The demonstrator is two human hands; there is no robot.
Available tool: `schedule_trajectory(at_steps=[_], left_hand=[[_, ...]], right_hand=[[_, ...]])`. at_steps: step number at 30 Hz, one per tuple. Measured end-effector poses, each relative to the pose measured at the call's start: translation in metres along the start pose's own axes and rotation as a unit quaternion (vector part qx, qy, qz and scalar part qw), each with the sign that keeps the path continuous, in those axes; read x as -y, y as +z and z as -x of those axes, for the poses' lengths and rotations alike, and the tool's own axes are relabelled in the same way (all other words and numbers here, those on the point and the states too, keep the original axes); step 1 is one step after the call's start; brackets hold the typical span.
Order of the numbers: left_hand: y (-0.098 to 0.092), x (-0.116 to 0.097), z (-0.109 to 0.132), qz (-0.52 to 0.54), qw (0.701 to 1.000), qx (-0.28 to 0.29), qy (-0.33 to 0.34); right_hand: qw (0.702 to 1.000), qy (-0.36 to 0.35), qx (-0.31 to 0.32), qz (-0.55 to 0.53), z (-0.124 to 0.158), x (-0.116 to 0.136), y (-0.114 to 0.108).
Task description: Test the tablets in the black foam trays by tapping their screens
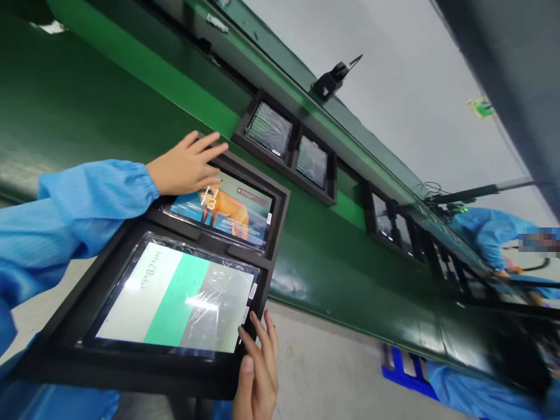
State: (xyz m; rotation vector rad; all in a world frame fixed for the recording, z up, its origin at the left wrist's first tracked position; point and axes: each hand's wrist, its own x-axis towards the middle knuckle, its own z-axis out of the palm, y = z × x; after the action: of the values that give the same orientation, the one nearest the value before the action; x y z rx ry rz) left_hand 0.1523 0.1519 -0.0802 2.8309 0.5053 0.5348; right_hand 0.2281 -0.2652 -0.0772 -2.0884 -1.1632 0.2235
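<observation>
A black two-slot tray (pixel 262 289) lies tilted across my view, its near part beyond the green bench edge. In its far slot a lit tablet (pixel 231 207) displays an orange animal and a clock. The near slot holds a second tablet (pixel 175 297), film-covered, with white, green and grey bands on its screen. My left hand (pixel 186 166) is open, fingers spread over the tray's far rim and the corner of the far tablet. My right hand (pixel 260 364) is open at the tray's right side, its outstretched fingers by the near tablet's edge; what its thumb touches is unclear.
Along the green bench (pixel 315 262), another black tray (pixel 284 166) holds two film-wrapped tablets, with more trays (pixel 389 224) farther down. A black device (pixel 328 84) stands on the ledge. A person in blue sleeves (pixel 494 233) is at the far right; a blue plastic frame (pixel 406 373) sits below the bench.
</observation>
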Motion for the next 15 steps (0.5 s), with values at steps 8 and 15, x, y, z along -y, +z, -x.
schedule_trajectory(at_steps=[8,15], left_hand=[[-0.015,-0.026,0.075,0.037,0.991,-0.048,-0.116],[-0.019,-0.067,0.165,0.2,0.954,-0.033,-0.223]], right_hand=[[0.997,-0.052,0.061,0.008,-0.005,0.023,0.026],[0.988,-0.087,0.121,0.048,-0.041,0.019,0.02]])
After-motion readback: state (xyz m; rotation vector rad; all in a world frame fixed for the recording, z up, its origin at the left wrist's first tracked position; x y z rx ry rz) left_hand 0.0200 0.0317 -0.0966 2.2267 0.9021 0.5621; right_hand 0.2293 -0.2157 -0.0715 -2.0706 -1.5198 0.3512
